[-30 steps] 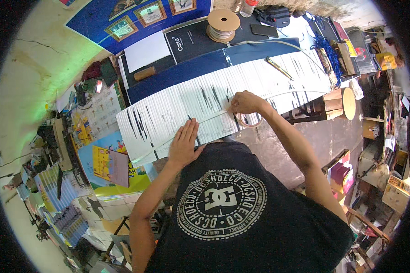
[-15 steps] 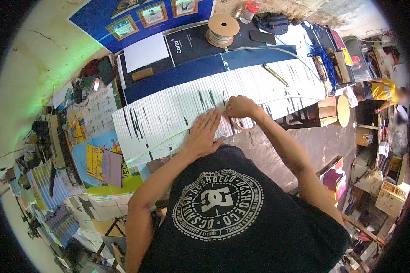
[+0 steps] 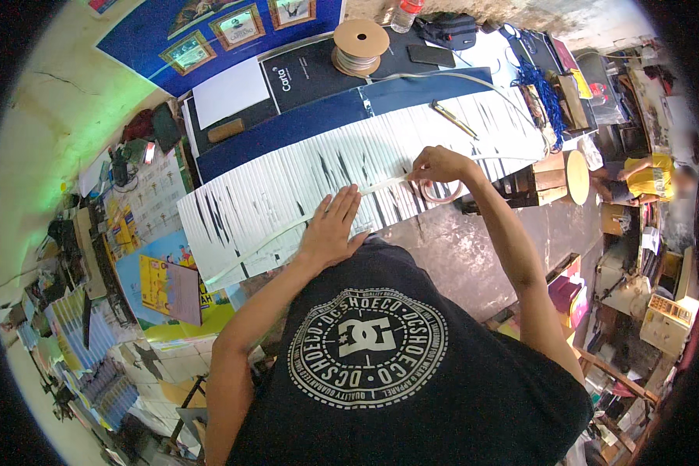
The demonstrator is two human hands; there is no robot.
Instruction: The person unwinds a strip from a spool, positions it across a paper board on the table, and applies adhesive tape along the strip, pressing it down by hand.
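Observation:
A long row of thin white booklets or paper blocks (image 3: 279, 175), packed edge to edge with dark gaps, runs across the bench in front of me. A narrow pale strip (image 3: 382, 186) lies across it from the lower left end toward the right. My left hand (image 3: 330, 233) rests flat on the row with fingers stretched out, its fingertips at the strip. To its right, my right hand (image 3: 443, 165) pinches the strip and holds it stretched. Below that hand hangs a pinkish loop (image 3: 446, 199); whether it belongs to the strip I cannot tell.
Behind the row lie dark blue boards (image 3: 303, 128), a brown wooden block (image 3: 226, 130), a cord spool (image 3: 362, 46) and a phone (image 3: 431, 55). A pen (image 3: 454, 119) lies on the row. Blue cords (image 3: 542, 97) hang at the right. Another person in a yellow shirt (image 3: 651, 177) is farther right.
My right hand has moved right, away from my left hand, drawing the strip out between them. My left hand stays flat on the row. The whole view has shifted slightly.

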